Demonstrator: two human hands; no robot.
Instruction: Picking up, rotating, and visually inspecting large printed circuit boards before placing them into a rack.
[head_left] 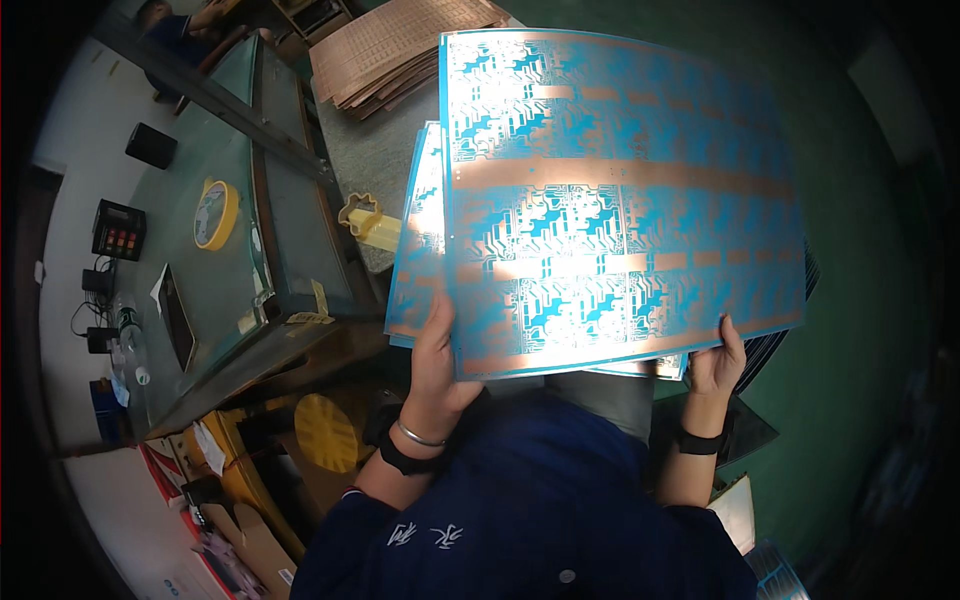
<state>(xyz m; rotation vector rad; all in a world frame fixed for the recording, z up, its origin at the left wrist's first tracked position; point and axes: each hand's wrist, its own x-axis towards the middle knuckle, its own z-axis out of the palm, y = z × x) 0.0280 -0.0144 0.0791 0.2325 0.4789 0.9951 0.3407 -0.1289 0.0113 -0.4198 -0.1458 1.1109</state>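
- Holding a broad blue-and-copper circuit panel (620, 210) in front of you, tilted so glare whitens part of its face, you have it between both hands
- Slipping looks like the main risk: you grip only near the lower left corner and the lower right edge, so the far top edge has no visible hand on it and could tip or flex
- Scratching is possible too, as a second panel (418, 250) sits just behind the left edge and could rub; whether the two touch, you cannot tell from here
- The metal bangle (420, 437) on your left wrist is near the lower edge and could mark the copper if your wrist rolls upward
- Your left hand (447, 365) has its thumb on the front face by the left edge, clamped on the panel; its other fingers are mostly hidden behind
- Your right hand (716, 368) pinches the bottom edge, thumb in front, the fingers curled behind, parted only by the panel's thickness, as far as you can judge
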